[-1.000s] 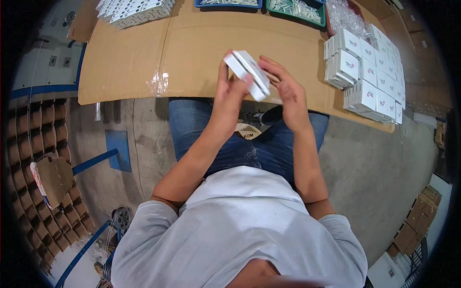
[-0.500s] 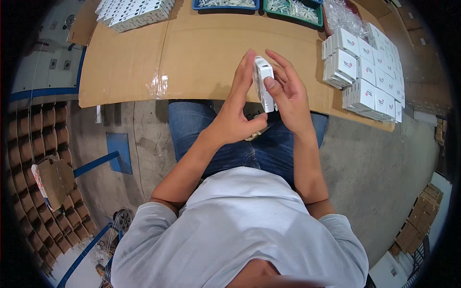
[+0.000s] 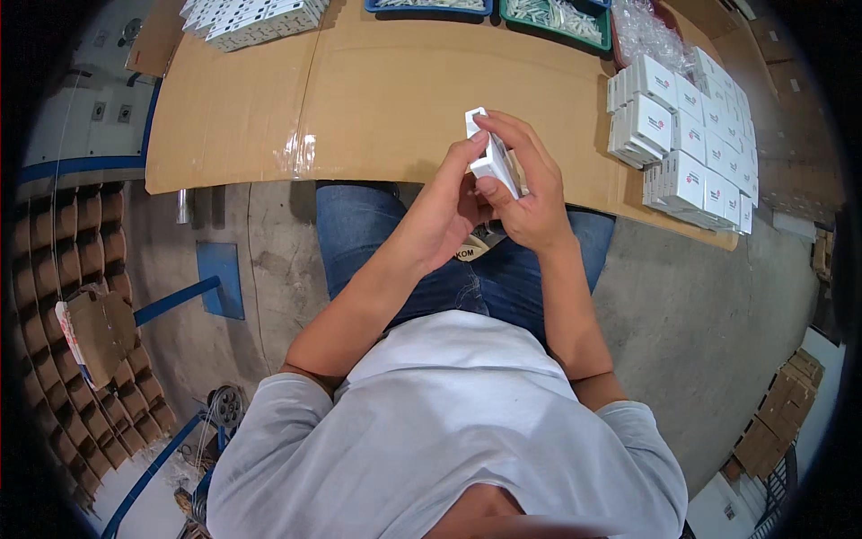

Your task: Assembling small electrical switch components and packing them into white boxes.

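Note:
Between my two hands, above the near edge of the cardboard-covered table, is a small white plastic case (image 3: 493,169). My left hand (image 3: 446,202) grips it from the left, its thumb or a fingertip pressing on the side of the case. Wrapped around the other side, my right hand (image 3: 536,184) has its fingers over the top and its thumb low on the front. The case is tilted, and my fingers cover much of it. What lies behind or inside it cannot be made out.
White boxes (image 3: 690,180) stand stacked on the table's right. A blue tray (image 3: 431,13) and a green tray (image 3: 561,40) of small pale parts sit at the far edge, beside clear plastic bags (image 3: 648,40). More white boxes (image 3: 269,27) lie far left on the cardboard sheet (image 3: 386,99).
The case has turned and tipped in my hands. My right fingers have come over its top, and my left hand has changed from a flat palm to curled fingers.

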The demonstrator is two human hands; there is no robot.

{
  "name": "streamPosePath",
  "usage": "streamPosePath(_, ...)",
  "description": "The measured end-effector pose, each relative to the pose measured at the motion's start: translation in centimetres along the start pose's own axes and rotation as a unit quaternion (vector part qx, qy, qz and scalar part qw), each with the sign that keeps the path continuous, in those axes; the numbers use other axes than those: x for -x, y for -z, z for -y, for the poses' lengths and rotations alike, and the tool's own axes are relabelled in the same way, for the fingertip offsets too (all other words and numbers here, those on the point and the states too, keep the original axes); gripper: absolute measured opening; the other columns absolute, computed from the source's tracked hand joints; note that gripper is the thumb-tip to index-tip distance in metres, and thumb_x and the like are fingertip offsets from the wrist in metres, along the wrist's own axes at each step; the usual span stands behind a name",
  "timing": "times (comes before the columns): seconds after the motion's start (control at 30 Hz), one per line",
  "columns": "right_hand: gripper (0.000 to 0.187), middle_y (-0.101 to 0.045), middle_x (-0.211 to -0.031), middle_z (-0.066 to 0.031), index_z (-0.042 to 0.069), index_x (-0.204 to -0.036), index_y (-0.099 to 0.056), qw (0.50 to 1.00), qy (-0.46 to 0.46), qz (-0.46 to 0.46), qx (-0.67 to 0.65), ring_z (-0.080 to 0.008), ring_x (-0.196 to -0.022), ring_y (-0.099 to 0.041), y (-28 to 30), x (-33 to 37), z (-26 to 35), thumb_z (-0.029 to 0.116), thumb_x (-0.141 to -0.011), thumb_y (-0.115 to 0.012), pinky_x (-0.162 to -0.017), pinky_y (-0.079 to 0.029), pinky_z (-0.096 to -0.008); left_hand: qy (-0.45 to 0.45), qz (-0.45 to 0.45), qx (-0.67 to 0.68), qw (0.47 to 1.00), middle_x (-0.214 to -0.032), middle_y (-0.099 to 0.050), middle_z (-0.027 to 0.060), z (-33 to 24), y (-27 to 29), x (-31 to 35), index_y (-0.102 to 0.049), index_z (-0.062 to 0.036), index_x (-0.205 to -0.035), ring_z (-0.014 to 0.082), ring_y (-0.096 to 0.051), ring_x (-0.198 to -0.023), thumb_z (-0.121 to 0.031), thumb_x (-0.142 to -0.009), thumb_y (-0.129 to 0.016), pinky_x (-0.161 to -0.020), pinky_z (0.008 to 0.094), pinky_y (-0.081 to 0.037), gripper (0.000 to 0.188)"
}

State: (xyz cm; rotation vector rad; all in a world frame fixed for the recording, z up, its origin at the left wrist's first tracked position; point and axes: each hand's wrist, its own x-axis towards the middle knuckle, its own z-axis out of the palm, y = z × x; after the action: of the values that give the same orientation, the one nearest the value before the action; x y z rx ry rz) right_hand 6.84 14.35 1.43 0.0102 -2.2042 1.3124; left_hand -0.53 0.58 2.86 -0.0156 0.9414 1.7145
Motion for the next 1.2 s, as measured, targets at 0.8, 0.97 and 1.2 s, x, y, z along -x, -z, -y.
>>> streamPosePath(0.8,0.041,-0.060,-0.133,-0.0238,0.001,-0.134,-0.062,1.000,-0.001,0.006,0.011,-0.0389,-0.116,-0.064,-0.78,0.36,-0.24,0.028,-0.105,-0.057,-0.098,-0.052,-0.0402,-0.039,-0.034,-0.008,0.999,-0.119,-0.060,0.0034,0.47,-0.19,-0.02,-0.054,-0.0141,-0.131,0.0154,-0.060,-0.110,-0.050,-0.105,-0.049,-0.099,0.0370,-0.047,0.044)
streamPosePath(0.97,0.040,-0.063,-0.132,-0.0248,0.000,-0.136,-0.062,1.000,0.001,0.012,0.017,-0.0392,-0.117,-0.064,-0.75,0.43,-0.39,0.026,-0.105,-0.057,-0.099,-0.052,-0.0405,-0.037,-0.034,-0.004,0.999,-0.118,-0.061,0.0036,0.62,0.02,-0.10,-0.054,-0.0126,-0.129,0.0156,-0.061,-0.109,-0.051,-0.105,-0.048,-0.097,0.0367,-0.048,0.045)
streamPosePath(1.2,0.040,-0.064,-0.135,-0.0245,0.000,-0.138,-0.061,1.000,0.000,0.011,0.010,-0.0383,-0.118,-0.065,-0.66,0.45,-0.34,0.022,-0.105,-0.057,-0.099,-0.052,-0.0406,-0.039,-0.046,-0.009,0.998,-0.116,-0.061,0.0039,0.75,0.00,-0.24,-0.054,-0.0119,-0.127,0.0162,-0.062,-0.109,-0.050,-0.106,-0.046,-0.098,0.0379,-0.050,0.044)
